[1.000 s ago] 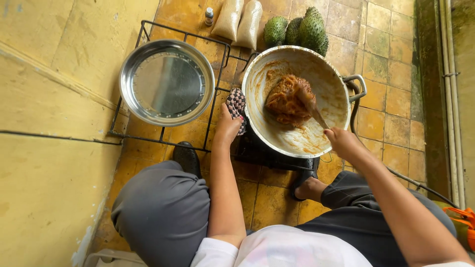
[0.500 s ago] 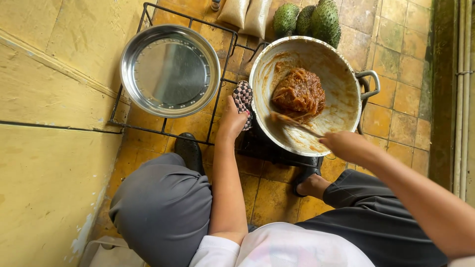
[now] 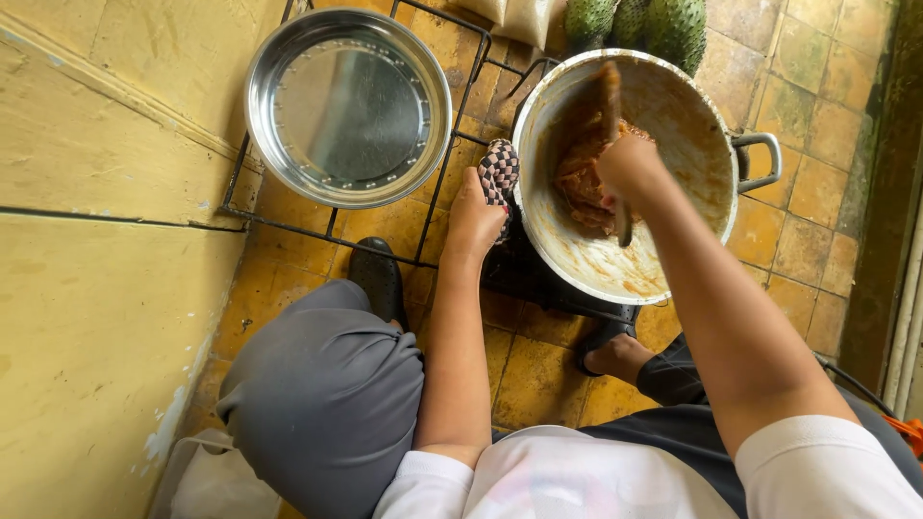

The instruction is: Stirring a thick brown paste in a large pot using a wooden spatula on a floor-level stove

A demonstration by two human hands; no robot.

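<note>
Single head view, steep downward, close over pot (image 3: 625, 173); far edge cropped.

A big round metal pot (image 3: 673, 125) with smeared brown insides sits on a black wire rack, and lumpy brown paste (image 3: 586, 183) lies at its bottom. A brown wooden spoon (image 3: 611, 106) stands tilted in the paste. A checked cloth (image 3: 498, 171) is pressed against the pot's left rim.

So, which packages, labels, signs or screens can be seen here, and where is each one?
Two pale, soft plastic packages: top edge, behind the large metal pot, left of the green spiky fruits; cut off by the frame.
White plastic bag: bottom left, beside the knee.
No labels, signs or screens.
</note>
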